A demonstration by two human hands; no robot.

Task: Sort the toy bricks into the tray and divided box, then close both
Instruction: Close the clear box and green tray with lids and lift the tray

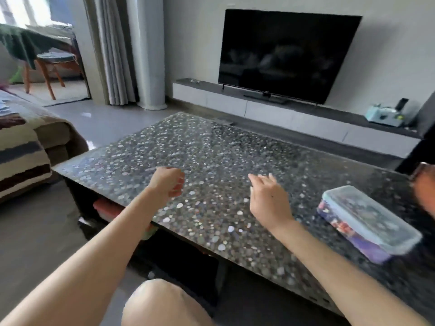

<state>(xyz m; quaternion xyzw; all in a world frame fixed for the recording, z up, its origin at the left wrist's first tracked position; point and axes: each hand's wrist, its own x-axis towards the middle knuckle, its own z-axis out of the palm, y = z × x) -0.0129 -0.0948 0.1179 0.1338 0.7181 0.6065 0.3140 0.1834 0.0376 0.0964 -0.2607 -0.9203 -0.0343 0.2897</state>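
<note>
A dark table [211, 149] with shiny little spots fills the middle of a living room. Closest in is one bare knee [160, 302]. Above the table hang two hands. The left hand [168, 182] has its fingers curled in loosely, and I see nothing in it. The right hand [268, 196] is spread out, fingers easy, holding nothing.

To the right of the right hand, on the table, sits one box [369, 215] with a see-through lid on top. Under it lies one flat purple thing [353, 241], maybe the tray. Small red and white bits show at its side, but it is too blurry to tell if they are bricks. I count no loose bricks on the table.

The box looks like hard, smooth plastic, so it is likely light and a bit slippery. Holding it by both long sides and keeping it flat seems best.

Another person's arm [423, 184] peeks in at the right edge. Far back stands one black TV [287, 55].
</note>
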